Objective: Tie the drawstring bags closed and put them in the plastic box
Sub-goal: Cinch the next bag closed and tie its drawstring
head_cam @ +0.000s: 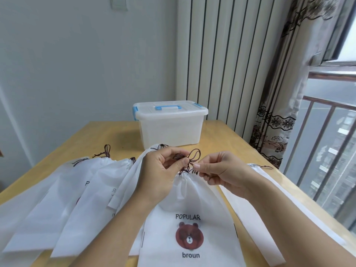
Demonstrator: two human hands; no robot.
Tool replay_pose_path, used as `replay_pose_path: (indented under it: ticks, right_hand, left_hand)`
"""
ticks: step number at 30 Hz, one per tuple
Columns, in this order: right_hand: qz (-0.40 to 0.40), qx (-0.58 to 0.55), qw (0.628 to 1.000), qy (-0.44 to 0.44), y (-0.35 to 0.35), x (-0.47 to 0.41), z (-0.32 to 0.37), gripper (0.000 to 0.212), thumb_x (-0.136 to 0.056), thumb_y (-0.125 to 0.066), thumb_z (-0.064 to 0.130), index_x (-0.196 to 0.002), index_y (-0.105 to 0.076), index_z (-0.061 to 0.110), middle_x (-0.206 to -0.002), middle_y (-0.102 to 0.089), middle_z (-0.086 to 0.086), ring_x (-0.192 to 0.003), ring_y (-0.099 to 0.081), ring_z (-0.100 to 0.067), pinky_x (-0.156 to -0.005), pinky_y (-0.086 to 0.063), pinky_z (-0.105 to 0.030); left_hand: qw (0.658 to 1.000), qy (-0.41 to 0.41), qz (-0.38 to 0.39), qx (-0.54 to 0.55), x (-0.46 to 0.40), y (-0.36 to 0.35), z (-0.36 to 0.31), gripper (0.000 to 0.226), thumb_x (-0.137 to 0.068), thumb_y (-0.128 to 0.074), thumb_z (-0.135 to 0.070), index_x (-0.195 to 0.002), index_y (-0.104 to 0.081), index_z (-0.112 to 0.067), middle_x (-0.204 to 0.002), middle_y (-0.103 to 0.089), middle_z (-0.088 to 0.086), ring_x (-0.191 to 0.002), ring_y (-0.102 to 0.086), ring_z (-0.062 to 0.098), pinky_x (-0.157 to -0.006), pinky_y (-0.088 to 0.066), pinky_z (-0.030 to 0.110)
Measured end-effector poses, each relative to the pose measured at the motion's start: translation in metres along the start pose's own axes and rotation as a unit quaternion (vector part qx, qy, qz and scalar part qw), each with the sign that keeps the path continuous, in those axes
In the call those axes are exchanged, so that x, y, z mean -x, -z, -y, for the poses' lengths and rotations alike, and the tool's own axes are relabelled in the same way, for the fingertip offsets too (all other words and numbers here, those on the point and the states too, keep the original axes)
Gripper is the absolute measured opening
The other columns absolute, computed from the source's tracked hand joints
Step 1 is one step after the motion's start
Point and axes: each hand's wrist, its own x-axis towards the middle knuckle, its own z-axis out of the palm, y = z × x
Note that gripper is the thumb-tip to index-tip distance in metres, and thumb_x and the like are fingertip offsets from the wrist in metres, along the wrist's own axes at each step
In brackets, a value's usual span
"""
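Left hand and right hand each pinch the brown cord above the bear bag, cinching its bow, lidded plastic box waiting at 12 o'clock.

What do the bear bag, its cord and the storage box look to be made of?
Bear bag: thin white non-woven fabric, probably; matte, faintly translucent, soft creases at the gathered neck.
Cord: braided dark brown-purple string, likely synthetic; it holds springy loops where the left hand and right hand pinch it.
Storage box: frosted translucent plastic, smooth, with blue plastic latches and handle.
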Motion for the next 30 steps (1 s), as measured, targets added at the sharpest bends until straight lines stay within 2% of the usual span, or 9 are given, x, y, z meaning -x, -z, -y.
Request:
replay_pose_path:
  ticks: [3,5,10,14,17,19,20,23,30]
  right_hand:
    - [0.044,-0.085,0.995,-0.023,0.002,0.001,0.002,0.002,-0.078,-0.073,0.003,-0.077,-0.074,0.002,-0.069,-0.068,-0.010,-0.053,-0.062,-0.010,-0.049,-0.051,-0.016]
    - [0.062,-0.118,0.991,-0.031,0.001,0.001,0.001,0.008,-0.084,-0.065,-0.006,-0.088,-0.073,-0.005,-0.076,-0.071,-0.015,-0.060,-0.069,-0.013,-0.054,-0.055,-0.016]
    - [0.027,-0.011,0.998,0.052,-0.006,-0.003,-0.007,0.010,-0.074,-0.079,0.011,-0.079,-0.075,0.003,-0.075,-0.069,-0.014,-0.060,-0.061,-0.014,-0.056,-0.051,-0.019]
    - [-0.016,0.054,0.987,0.152,-0.012,-0.010,-0.015,0.011,-0.083,-0.079,0.004,-0.088,-0.069,0.001,-0.075,-0.066,-0.013,-0.062,-0.054,-0.018,-0.054,-0.042,-0.024]
    - [0.004,0.068,0.979,0.194,-0.015,-0.014,-0.020,0.013,-0.088,-0.074,0.001,-0.099,-0.068,0.003,-0.091,-0.071,-0.013,-0.082,-0.066,-0.021,-0.074,-0.055,-0.031]
    - [0.019,0.068,0.978,0.194,-0.016,-0.013,-0.023,0.009,-0.093,-0.067,-0.001,-0.099,-0.072,0.003,-0.096,-0.076,-0.008,-0.093,-0.070,-0.018,-0.090,-0.055,-0.031]
    - [0.019,0.074,0.978,0.192,-0.017,-0.012,-0.023,0.009,-0.093,-0.065,-0.001,-0.096,-0.072,0.003,-0.095,-0.077,-0.007,-0.092,-0.071,-0.016,-0.090,-0.055,-0.030]
    - [-0.006,0.083,0.977,0.195,-0.016,-0.010,-0.022,0.005,-0.091,-0.070,0.001,-0.086,-0.070,0.000,-0.084,-0.076,-0.008,-0.080,-0.069,-0.013,-0.078,-0.052,-0.028]
    - [-0.084,0.097,0.962,0.241,-0.023,-0.011,-0.023,0.026,-0.084,-0.074,0.023,-0.074,-0.062,0.001,-0.072,-0.066,-0.022,-0.067,-0.053,-0.019,-0.061,-0.037,-0.038]
  left_hand:
    - [1.000,0.004,-0.004,0.002,0.000,0.000,0.003,0.020,-0.082,-0.072,0.008,-0.091,-0.075,-0.011,-0.082,-0.076,-0.003,-0.078,-0.073,0.011,-0.074,-0.055,0.020]
    - [1.000,0.007,-0.008,0.010,0.000,-0.001,0.004,0.020,-0.082,-0.072,0.008,-0.091,-0.074,-0.009,-0.082,-0.076,-0.002,-0.079,-0.074,0.012,-0.075,-0.056,0.021]
    - [0.999,0.025,-0.022,0.031,0.000,-0.003,0.005,0.017,-0.082,-0.073,0.007,-0.090,-0.075,-0.008,-0.082,-0.076,0.003,-0.078,-0.073,0.013,-0.073,-0.055,0.020]
    - [0.999,0.029,-0.024,0.036,0.001,-0.003,0.003,0.015,-0.084,-0.072,0.006,-0.092,-0.074,-0.007,-0.085,-0.077,0.005,-0.083,-0.075,0.019,-0.076,-0.058,0.025]
    - [0.999,0.033,-0.030,0.024,0.002,-0.003,0.002,0.015,-0.084,-0.071,0.006,-0.091,-0.075,-0.008,-0.083,-0.077,0.001,-0.081,-0.075,0.017,-0.074,-0.058,0.026]
    - [0.999,0.033,-0.036,0.004,0.001,-0.001,0.003,0.017,-0.084,-0.073,0.003,-0.090,-0.076,-0.013,-0.085,-0.077,0.001,-0.084,-0.075,0.022,-0.080,-0.060,0.039]
    - [0.999,0.030,-0.037,-0.007,0.001,-0.001,0.003,0.018,-0.084,-0.073,0.003,-0.089,-0.076,-0.014,-0.086,-0.077,0.001,-0.085,-0.075,0.022,-0.082,-0.061,0.044]
    - [0.997,0.008,-0.037,-0.066,0.003,0.000,0.001,0.019,-0.084,-0.074,0.000,-0.089,-0.078,-0.018,-0.085,-0.076,-0.007,-0.083,-0.074,0.015,-0.078,-0.062,0.044]
    - [0.992,-0.043,-0.044,-0.106,0.004,-0.002,-0.002,0.017,-0.085,-0.073,-0.001,-0.089,-0.078,-0.017,-0.081,-0.075,-0.010,-0.074,-0.072,0.012,-0.074,-0.061,0.034]
